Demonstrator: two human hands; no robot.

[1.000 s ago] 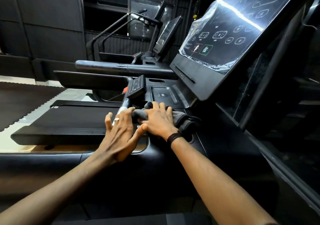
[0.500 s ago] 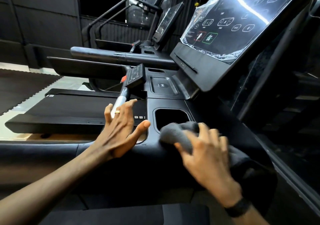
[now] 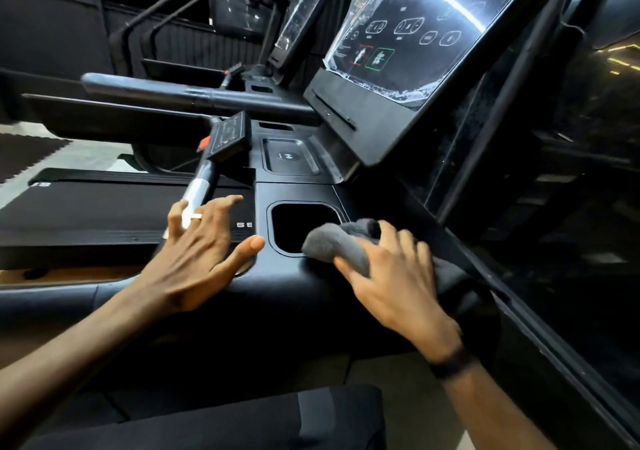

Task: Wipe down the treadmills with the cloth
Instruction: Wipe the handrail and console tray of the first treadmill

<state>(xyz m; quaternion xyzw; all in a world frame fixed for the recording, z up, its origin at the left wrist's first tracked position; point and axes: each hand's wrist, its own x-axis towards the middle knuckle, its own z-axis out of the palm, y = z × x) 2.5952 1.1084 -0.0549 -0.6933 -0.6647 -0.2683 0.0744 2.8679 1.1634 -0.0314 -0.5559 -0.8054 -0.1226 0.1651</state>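
While the left hand (image 3: 194, 259) rests spread-fingered on the treadmill console (image 3: 294, 190), the right hand (image 3: 394, 280) grips the grey cloth (image 3: 332, 242), pressed beside the cup holder (image 3: 301, 224) between both hands.

tilted screen (image 3: 408, 34) low over open cupholder (image 3: 298, 224)
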